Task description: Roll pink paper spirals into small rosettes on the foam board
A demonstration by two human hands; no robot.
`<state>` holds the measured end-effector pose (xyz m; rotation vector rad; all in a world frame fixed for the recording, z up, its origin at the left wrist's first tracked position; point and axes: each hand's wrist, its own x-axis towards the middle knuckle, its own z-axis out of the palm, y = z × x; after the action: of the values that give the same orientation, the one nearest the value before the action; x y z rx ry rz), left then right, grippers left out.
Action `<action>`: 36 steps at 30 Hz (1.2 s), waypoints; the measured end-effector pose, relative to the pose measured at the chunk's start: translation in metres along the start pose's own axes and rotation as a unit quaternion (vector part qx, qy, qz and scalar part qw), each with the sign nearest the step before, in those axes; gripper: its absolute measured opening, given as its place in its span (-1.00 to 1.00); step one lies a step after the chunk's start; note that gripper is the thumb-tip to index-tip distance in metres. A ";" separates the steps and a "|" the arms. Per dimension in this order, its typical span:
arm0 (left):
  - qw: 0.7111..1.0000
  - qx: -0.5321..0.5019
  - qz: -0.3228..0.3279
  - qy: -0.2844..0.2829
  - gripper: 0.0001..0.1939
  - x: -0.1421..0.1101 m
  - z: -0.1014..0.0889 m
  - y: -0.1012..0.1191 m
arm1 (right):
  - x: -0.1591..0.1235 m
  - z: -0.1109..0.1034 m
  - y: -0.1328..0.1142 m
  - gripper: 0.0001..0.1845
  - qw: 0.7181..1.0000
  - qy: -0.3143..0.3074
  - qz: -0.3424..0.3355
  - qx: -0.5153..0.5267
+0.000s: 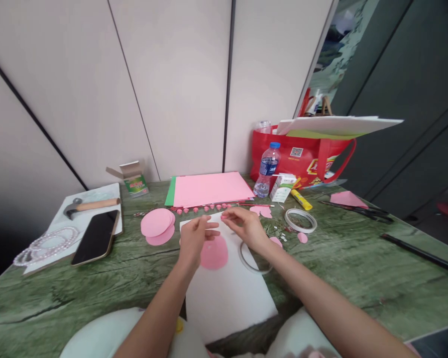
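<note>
Over a white sheet [227, 308], my right hand [248, 228] pinches a small pink piece [223, 218] between thumb and fingertips; its exact shape is too small to tell. Facing it, my left hand [197, 236] has its fingers stretched out and apart, holding nothing. Beneath the hands, a round pink paper piece [214, 256] lies on the sheet. Partly under my right wrist is a roll of tape [259, 270], resting at the sheet's right edge. Behind the hands runs a row of several small pink balls or rolls [206, 209].
Pink paper circles [159, 223] are stacked at left, near a phone [96, 237], a hammer [97, 204] and a beaded string [47, 243]. Behind are pink sheets [212, 188], a water bottle [267, 171] and a red bag [302, 154]. A tape roll [300, 227], glue stick [301, 200] and scissors [369, 211] lie right.
</note>
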<state>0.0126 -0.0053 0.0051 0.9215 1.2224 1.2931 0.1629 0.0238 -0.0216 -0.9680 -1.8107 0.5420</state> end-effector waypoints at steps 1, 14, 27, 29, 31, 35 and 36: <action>1.000 -0.011 0.011 0.013 -0.73 0.003 -0.004 0.003 | 0.007 0.001 0.004 -0.85 1.000 -0.007 -0.010 -0.009; 0.958 -0.127 0.069 0.248 -0.87 0.047 -0.072 0.024 | 0.072 0.068 0.023 -0.89 0.942 -0.124 -0.022 -0.311; 0.957 -0.103 0.098 0.251 -0.84 0.051 -0.072 0.020 | 0.068 0.077 0.044 -0.93 0.949 -0.111 -0.019 -0.295; 0.958 -0.091 0.098 0.252 -0.82 0.052 -0.072 0.018 | 0.070 0.073 0.042 -0.91 0.950 -0.107 -0.016 -0.292; 0.962 -0.049 0.116 0.241 -0.80 0.054 -0.073 0.014 | 0.073 0.063 0.037 -0.90 0.952 -0.097 -0.010 -0.292; 0.966 0.071 0.170 0.183 -0.78 0.055 -0.073 0.005 | 0.070 0.021 0.009 -0.81 0.950 -0.090 0.021 -0.298; 0.967 0.090 0.172 0.166 -0.78 0.055 -0.072 0.004 | 0.065 0.008 -0.002 -0.82 0.945 -0.121 0.037 -0.301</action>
<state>-0.0650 0.0388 -0.0106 1.1144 1.5042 1.6832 0.1417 0.0756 0.0123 -1.4318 -2.2273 0.1436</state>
